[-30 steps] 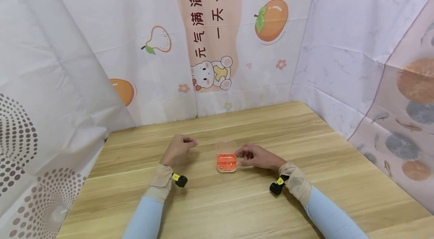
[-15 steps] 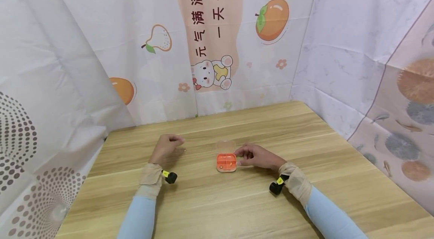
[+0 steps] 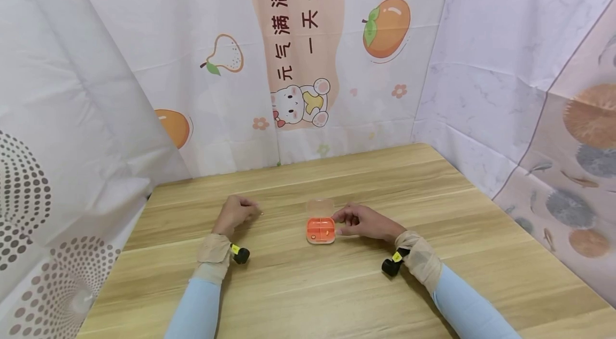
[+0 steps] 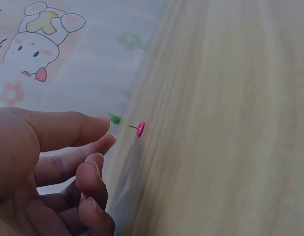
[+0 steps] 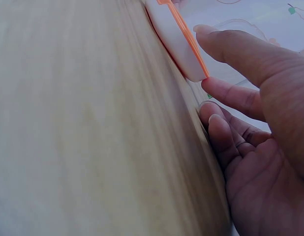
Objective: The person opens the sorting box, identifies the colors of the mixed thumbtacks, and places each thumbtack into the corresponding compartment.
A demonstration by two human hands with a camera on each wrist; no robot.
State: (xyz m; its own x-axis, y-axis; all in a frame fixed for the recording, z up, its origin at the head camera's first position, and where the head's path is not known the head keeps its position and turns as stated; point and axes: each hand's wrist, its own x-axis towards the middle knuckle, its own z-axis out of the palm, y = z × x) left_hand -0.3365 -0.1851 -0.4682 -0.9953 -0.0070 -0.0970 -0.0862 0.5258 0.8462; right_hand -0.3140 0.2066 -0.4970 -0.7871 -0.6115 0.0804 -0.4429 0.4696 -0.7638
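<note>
My left hand (image 3: 236, 212) hovers over the left part of the table, thumb and index finger slightly apart with nothing between them. Just beyond those fingertips, a pink thumbtack (image 4: 140, 129) lies on the wood, its pin pointing toward the hand in the left wrist view. An orange pill box (image 3: 321, 230) with several compartments sits farther right, its clear lid (image 3: 320, 207) swung back. Small items lie in its front compartments, too small to identify. My right hand (image 3: 368, 221) touches the box's right edge with the index fingertip; the thumb is close to the orange rim.
The wooden table (image 3: 298, 291) stretches around both hands. A printed curtain (image 3: 216, 114) stands along its back edge, with more hanging cloth at left and right. Each wrist carries a small black camera (image 3: 392, 264).
My left hand has moved left, away from the pill box, then its fingers have lowered toward the thumbtack. The right hand has stayed at the box.
</note>
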